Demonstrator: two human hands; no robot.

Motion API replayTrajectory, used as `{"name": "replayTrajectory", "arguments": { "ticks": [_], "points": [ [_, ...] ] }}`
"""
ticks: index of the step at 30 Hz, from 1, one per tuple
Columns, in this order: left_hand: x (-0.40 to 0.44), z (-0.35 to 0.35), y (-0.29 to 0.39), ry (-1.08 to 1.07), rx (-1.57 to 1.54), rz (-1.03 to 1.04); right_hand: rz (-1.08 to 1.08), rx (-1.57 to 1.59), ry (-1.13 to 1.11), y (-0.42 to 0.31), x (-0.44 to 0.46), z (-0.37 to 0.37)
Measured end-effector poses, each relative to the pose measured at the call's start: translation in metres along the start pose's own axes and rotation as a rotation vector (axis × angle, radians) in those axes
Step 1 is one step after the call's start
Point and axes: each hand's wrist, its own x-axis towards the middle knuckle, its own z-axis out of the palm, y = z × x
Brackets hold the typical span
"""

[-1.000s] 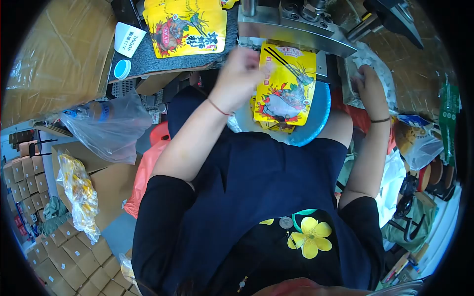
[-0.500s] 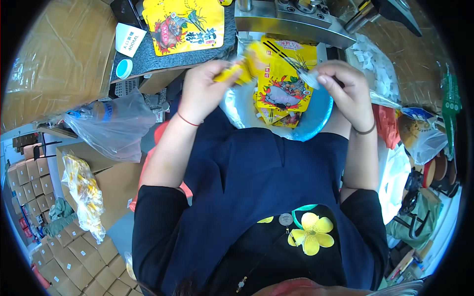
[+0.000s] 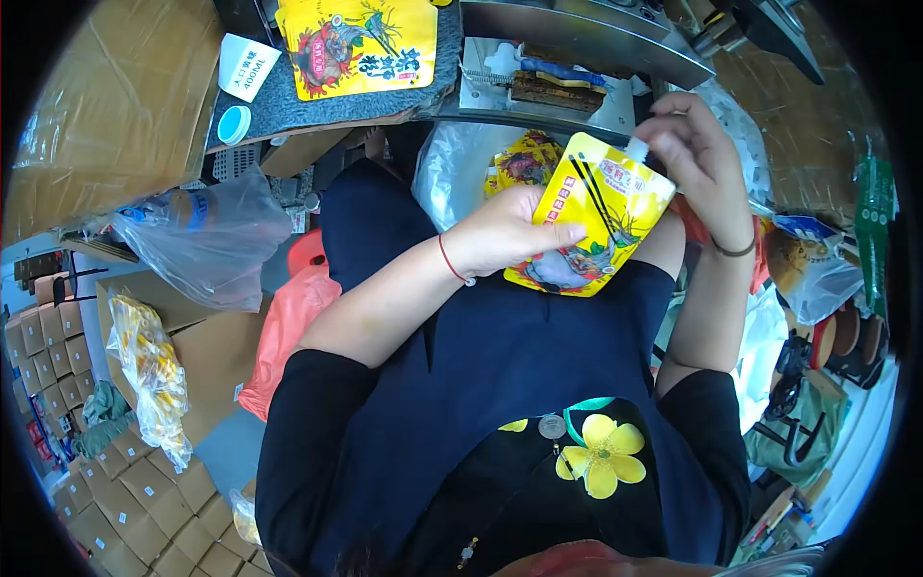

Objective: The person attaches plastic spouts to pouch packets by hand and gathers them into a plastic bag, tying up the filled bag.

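A yellow spout pouch (image 3: 586,216) printed with chopsticks and red artwork is tilted above my lap. My left hand (image 3: 514,231) grips its left side, thumb across the front. At the pouch's upper corner sticks out a white spout (image 3: 636,149), with the curled fingertips of my right hand (image 3: 694,159) closed at it. Any small piece between those fingers is hidden. Below the table edge, more yellow pouches (image 3: 529,159) lie in a basin lined with clear plastic (image 3: 450,173), partly covered by my left hand and the held pouch.
A metal press (image 3: 586,38) stands ahead, its lower plate (image 3: 486,94) beneath it. Stacked yellow pouches (image 3: 361,48), a white label card (image 3: 248,67) and a round lid (image 3: 234,125) are on the table at left. Cardboard boxes (image 3: 111,87) and plastic bags (image 3: 216,236) crowd the sides.
The blurred yellow item in my left hand is gone from it; that hand now holds a pouch nearer my body. My right hand has moved slightly right and up, to the spout.
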Motion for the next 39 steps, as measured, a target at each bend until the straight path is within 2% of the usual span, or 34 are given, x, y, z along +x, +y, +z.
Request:
{"name": "replayTrajectory", "arguments": {
  "ticks": [3,4,5,7,8,11,12,15,17,19,21,22,23,24,25,27,28,30,31,32,33,35,37,39],
  "points": [
    [0.009,-0.013,-0.001,0.092,-0.027,0.023,-0.108,-1.05,0.143,0.039,0.005,-0.052],
    [0.012,-0.017,0.008,0.13,-0.138,0.049,-0.089,-1.079,0.127,0.05,0.006,-0.063],
    [0.014,-0.018,0.019,0.205,-0.153,0.029,-0.049,-1.108,0.066,0.061,0.007,-0.069],
    [0.023,-0.032,0.03,0.222,-0.153,0.07,0.024,-1.163,-0.051,0.077,0.011,-0.072],
    [0.025,-0.033,0.038,0.244,-0.181,0.051,0.068,-1.117,-0.015,0.078,0.015,-0.066],
    [0.028,-0.035,0.037,0.245,-0.201,0.082,-0.089,-0.988,0.018,0.101,0.016,-0.072],
    [0.028,-0.037,0.035,0.28,0.014,0.246,0.156,-1.07,0.025,0.102,0.018,-0.069],
    [0.013,-0.08,0.064,0.886,0.925,0.51,0.119,-0.974,0.231,0.083,0.012,-0.055],
    [-0.006,-0.104,0.09,1.283,2.005,0.824,0.02,-0.935,0.117,0.088,0.014,-0.064],
    [-0.025,-0.114,0.084,0.947,2.145,0.736,-0.146,-0.959,0.026,0.105,0.019,-0.078],
    [-0.034,-0.123,0.071,0.749,2.063,0.67,-0.116,-0.999,0.069,0.107,0.018,-0.078],
    [-0.038,-0.127,0.062,0.725,1.928,0.644,-0.098,-1.019,0.086,0.106,0.014,-0.076],
    [-0.04,-0.126,0.056,0.703,1.793,0.617,-0.116,-1.041,0.181,0.098,0.009,-0.071],
    [-0.045,-0.11,0.063,0.822,1.69,0.685,-0.137,-1.061,0.277,0.082,0.004,-0.064],
    [-0.048,-0.1,0.063,0.8,1.484,0.599,-0.159,-1.08,0.371,0.066,0.0,-0.055],
    [-0.048,-0.085,0.06,0.74,1.078,0.425,-0.093,-0.779,0.265,0.031,-0.007,-0.032],
    [-0.042,-0.075,0.054,0.695,1.021,0.485,-0.055,-0.628,0.215,0.019,-0.01,-0.018],
    [-0.032,-0.06,0.045,0.574,0.942,0.441,-0.219,-0.475,0.024,0.006,-0.009,0.008],
    [-0.027,-0.053,0.042,0.532,0.948,0.42,-0.284,-0.331,0.007,-0.002,-0.006,0.02],
    [-0.022,-0.046,0.039,0.489,0.951,0.395,-0.203,-0.167,0.035,-0.012,-0.007,0.029],
    [-0.018,-0.034,0.033,0.46,0.765,0.36,-0.17,-0.086,0.075,-0.017,-0.004,0.035],
    [-0.013,-0.01,0.032,0.405,0.513,0.19,-0.343,-0.249,0.038,-0.016,0.008,0.044],
    [-0.013,0.002,0.024,0.278,0.073,0.056,-0.345,-0.304,0.01,-0.009,0.009,0.038],
    [-0.006,0.005,0.012,0.215,0.123,0.228,-0.282,-0.309,-0.043,-0.01,0.002,0.022]
  ]
}}
